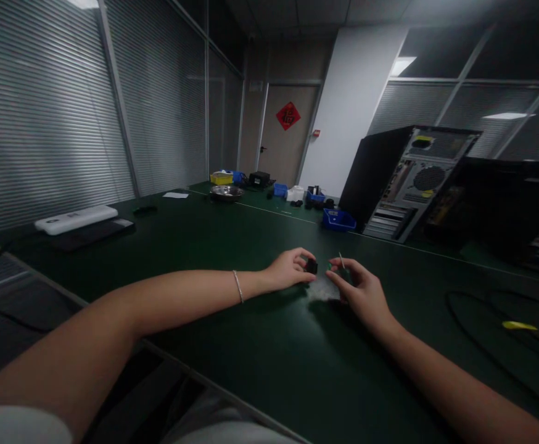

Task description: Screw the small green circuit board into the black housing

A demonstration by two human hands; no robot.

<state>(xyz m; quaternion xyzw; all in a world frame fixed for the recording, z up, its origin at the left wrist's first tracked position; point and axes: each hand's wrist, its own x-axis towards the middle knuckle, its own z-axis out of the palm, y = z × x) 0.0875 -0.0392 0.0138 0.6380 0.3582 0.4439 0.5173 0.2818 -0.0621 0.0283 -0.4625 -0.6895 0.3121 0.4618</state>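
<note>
Left hand point(292, 270) clamps a black block point(311, 266); right hand point(361, 285) pinches a green piece point(329, 267) between fingertips; loosening could drop it.

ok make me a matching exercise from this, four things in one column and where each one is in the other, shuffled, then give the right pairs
Things
1. small black part
2. red diamond sign
3. small green piece
4. nearest blue tray

Places
A. at the fingertips of the right hand
B. on the table beside the computer tower
C. in the fingers of the left hand
D. on the door

Right pairs: 1-C, 2-D, 3-A, 4-B
</note>
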